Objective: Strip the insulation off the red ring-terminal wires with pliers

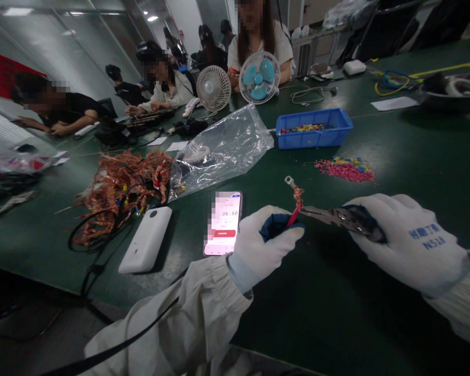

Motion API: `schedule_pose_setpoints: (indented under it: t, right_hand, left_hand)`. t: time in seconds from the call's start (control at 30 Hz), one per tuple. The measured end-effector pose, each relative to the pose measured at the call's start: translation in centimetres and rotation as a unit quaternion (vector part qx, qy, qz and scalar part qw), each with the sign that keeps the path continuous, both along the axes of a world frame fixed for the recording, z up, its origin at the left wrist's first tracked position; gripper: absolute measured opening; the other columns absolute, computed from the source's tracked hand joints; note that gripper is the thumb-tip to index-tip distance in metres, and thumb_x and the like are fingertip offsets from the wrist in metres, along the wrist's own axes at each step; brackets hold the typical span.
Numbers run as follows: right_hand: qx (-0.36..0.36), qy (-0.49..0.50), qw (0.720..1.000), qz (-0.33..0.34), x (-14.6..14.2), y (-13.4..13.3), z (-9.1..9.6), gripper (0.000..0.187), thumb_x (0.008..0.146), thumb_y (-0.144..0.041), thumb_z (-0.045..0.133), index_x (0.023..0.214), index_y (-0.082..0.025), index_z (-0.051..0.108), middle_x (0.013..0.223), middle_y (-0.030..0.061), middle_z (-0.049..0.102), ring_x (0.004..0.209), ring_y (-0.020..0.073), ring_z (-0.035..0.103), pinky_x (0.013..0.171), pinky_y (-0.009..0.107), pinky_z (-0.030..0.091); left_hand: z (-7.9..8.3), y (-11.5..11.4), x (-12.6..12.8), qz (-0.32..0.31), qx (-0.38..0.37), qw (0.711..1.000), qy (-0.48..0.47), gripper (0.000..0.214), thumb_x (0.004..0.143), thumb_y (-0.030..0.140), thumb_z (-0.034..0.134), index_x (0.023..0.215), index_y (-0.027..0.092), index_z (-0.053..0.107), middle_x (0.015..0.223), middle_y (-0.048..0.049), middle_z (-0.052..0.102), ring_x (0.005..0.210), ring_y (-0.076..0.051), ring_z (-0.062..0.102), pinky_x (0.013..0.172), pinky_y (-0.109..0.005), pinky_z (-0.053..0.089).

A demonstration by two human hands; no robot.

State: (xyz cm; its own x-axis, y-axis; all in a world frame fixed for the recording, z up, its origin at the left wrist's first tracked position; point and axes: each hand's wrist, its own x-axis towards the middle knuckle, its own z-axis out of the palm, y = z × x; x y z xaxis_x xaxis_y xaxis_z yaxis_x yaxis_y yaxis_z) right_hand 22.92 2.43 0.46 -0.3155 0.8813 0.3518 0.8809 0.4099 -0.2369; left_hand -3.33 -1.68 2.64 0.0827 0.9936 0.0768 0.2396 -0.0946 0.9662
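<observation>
**Left hand pinches a red wire, right hand grips pliers**

The gloved left hand is closed, thumb and fingers around the red wire, held above the counter towards its near edge. Frayed copper strands and a metal lug rise from the wire's end. The gloved right hand is curled around the pliers' handles; their tip meets the red insulation, though whether it bites cannot be told.

A lit phone lies just beside the left hand, and a white device nearer the counter's left part. Further out, a copper tangle touches a clear bag. Coloured scraps lie before a blue bin. Two fans stand towards the far edge.
</observation>
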Motion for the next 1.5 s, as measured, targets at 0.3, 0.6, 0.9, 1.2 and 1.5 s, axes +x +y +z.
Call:
schedule_pose_setpoints:
  t: [0.3,0.6,0.9,1.2,1.5]
  right_hand:
    - [0.007,0.004,1.000,0.000,0.3,-0.1,0.1,0.030,0.082,-0.045,0.052,0.099,-0.027,0.068,0.093,0.0075,0.075,0.082,0.0300,0.065,0.069,0.047,0.050]
    - [-0.008,0.002,1.000,-0.004,0.2,0.0,0.1,0.032,0.080,-0.046,0.052,0.100,-0.027,0.069,0.095,0.0081,0.075,0.085,0.0310,0.065,0.071,0.049,0.051]
    - [-0.001,-0.005,1.000,-0.001,0.2,-0.1,0.0,0.033,0.081,-0.047,0.050,0.099,-0.027,0.069,0.095,0.0081,0.074,0.086,0.0317,0.064,0.071,0.049,0.050]
    - [-0.066,-0.011,0.997,-0.031,-0.3,0.3,1.3,0.035,0.070,-0.050,0.047,0.086,-0.027,0.069,0.087,0.0088,0.074,0.081,0.0322,0.065,0.068,0.050,0.050]
    - [-0.115,-0.047,0.991,-0.053,-0.4,0.7,1.8,0.036,0.068,-0.051,0.044,0.078,-0.028,0.070,0.078,0.0096,0.071,0.073,0.0283,0.065,0.067,0.048,0.051]
  left_hand:
    - [-0.6,-0.2,-0.2,-0.005,0.010,1.000,0.015,0.020,0.093,0.039,0.076,0.102,0.022,0.075,0.083,-0.0007,0.075,0.076,-0.017,0.073,0.071,-0.031,0.062]
    - [-0.3,0.0,0.0,-0.001,0.025,1.000,0.019,0.021,0.091,0.037,0.075,0.101,0.019,0.074,0.078,-0.0010,0.074,0.067,-0.016,0.071,0.062,-0.028,0.060]
    - [-0.4,0.1,-0.2,-0.002,0.097,0.994,0.058,0.018,0.091,0.033,0.076,0.100,0.017,0.075,0.077,-0.0007,0.074,0.066,-0.016,0.071,0.063,-0.029,0.061]
    - [-0.9,0.2,-0.8,-0.012,0.212,0.969,0.129,0.017,0.094,0.028,0.075,0.102,0.013,0.075,0.084,-0.0023,0.071,0.071,-0.015,0.069,0.069,-0.029,0.056]
    - [-0.3,-0.1,-0.2,-0.005,0.098,0.991,0.093,0.018,0.091,0.030,0.076,0.100,0.015,0.077,0.086,-0.0034,0.075,0.077,-0.017,0.072,0.075,-0.032,0.059]
